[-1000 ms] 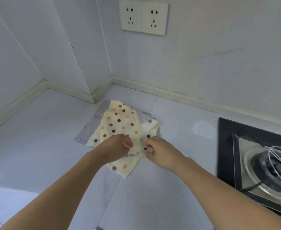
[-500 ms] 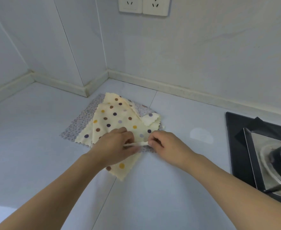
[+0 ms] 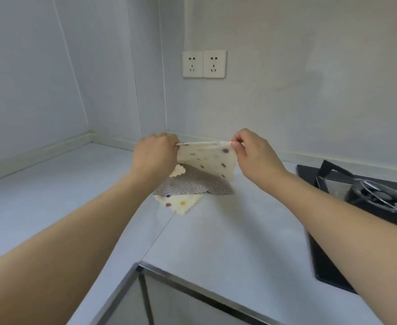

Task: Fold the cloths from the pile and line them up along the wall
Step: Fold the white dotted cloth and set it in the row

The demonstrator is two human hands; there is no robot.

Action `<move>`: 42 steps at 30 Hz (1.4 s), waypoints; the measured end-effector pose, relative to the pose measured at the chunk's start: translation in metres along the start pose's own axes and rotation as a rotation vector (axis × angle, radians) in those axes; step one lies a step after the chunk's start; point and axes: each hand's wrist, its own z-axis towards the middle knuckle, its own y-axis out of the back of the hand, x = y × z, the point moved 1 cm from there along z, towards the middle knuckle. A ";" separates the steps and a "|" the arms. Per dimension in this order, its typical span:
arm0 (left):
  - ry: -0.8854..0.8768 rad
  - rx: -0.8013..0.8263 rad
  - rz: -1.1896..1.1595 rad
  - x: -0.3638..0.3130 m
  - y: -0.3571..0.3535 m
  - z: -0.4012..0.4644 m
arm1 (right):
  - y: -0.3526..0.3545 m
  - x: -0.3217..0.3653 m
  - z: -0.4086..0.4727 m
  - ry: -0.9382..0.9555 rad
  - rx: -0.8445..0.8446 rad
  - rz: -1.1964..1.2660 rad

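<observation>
Together, left hand (image 3: 154,152) and right hand (image 3: 254,150) pinch spotted cloth (image 3: 210,160).

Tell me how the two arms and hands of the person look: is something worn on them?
Both forearms are bare to the frame's edge: no sleeve is visible. The left hand and the right hand wear no gloves. No watch, bracelet or ring shows on either.

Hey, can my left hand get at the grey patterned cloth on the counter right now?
Probably not yet: the left hand and right hand both pinch the dotted cloth taut above the grey cloth. Nothing else blocks it; the grey cloth lies just below.
</observation>
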 end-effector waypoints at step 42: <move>-0.169 0.197 -0.375 -0.005 -0.006 -0.189 | 0.005 0.004 -0.197 -0.465 0.156 0.112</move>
